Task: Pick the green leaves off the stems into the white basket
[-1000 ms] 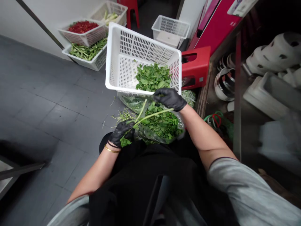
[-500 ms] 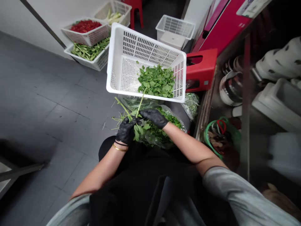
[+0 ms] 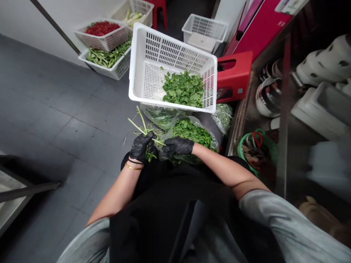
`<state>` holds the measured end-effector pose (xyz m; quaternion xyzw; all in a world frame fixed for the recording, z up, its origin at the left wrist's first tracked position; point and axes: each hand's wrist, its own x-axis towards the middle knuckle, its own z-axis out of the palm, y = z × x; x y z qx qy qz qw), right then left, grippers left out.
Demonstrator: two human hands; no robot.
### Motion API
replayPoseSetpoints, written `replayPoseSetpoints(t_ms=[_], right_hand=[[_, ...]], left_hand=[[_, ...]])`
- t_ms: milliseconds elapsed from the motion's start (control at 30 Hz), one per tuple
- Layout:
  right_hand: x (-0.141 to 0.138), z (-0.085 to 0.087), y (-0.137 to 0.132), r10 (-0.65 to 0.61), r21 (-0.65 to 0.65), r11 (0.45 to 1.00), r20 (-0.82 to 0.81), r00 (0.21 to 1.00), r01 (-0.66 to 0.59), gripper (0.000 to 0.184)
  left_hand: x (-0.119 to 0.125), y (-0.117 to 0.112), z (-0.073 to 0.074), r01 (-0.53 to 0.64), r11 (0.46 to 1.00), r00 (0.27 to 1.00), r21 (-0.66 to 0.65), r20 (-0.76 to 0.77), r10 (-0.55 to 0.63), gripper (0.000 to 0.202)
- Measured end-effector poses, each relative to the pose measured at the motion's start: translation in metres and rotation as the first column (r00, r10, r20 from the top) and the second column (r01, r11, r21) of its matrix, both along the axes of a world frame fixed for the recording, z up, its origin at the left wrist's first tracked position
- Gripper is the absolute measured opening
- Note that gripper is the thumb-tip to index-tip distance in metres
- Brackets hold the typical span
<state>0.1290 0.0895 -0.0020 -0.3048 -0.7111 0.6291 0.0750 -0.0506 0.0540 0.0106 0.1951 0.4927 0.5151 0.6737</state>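
Observation:
Several leafy green stems (image 3: pixel 140 126) stick up out of my left hand (image 3: pixel 141 147), which wears a black glove and is closed round them. Some leaves hang below its fingers. One pale stem reaches across to my right hand (image 3: pixel 178 145), also black-gloved, its fingertips closed at the stem's end. Just beyond that hand, a clear plastic bag (image 3: pixel 215 140) lies open with leafy greens (image 3: pixel 192 130) in it. Above both hands a white slotted basket (image 3: pixel 138 65) is tilted toward me; picked green leaves (image 3: pixel 183 89) lie in its right half.
A red stool (image 3: pixel 237 76) stands by the basket's right side. At back left are crates of red chillies (image 3: pixel 101 28) and green vegetables (image 3: pixel 105 56). Along the right runs a metal shelf (image 3: pixel 283 120) with containers and a green basket (image 3: pixel 242 155). Another white basket (image 3: pixel 205 27) stands behind.
My left hand has shifted slightly left with the stems. The right hand has dropped a little, and the stem between the hands now lies nearly level. The view has moved slightly.

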Motion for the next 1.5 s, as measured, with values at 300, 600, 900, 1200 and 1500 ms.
replayPoseSetpoints(t_ms=[300,600,900,1200,1500], right_hand=[[-0.007,0.004,-0.003,-0.018,0.438,0.87,0.491,0.871,-0.229,0.025],[0.004,-0.015,0.028,-0.292,0.406,0.908,0.442,0.848,0.102,0.044],[-0.048,0.003,0.039,-0.516,-0.079,0.857,-0.13,0.847,0.51,0.041],[-0.068,-0.007,0.058,-0.341,0.051,0.934,-0.173,0.924,0.354,0.027],[-0.034,0.012,0.04,-0.554,-0.229,0.829,-0.219,0.803,0.509,0.033]], left_hand=[[-0.001,-0.019,0.001,-0.238,0.969,0.957,0.061,-0.156,0.245,0.022],[-0.051,0.002,0.003,-0.112,0.993,0.867,0.043,-0.484,0.119,0.042],[-0.035,0.005,-0.002,-0.012,1.0,0.984,0.027,-0.176,0.017,0.036],[-0.035,-0.002,0.012,0.035,0.999,0.979,0.036,-0.204,-0.027,0.045],[-0.024,-0.029,0.011,0.169,0.984,0.965,0.056,0.195,-0.177,0.027]])
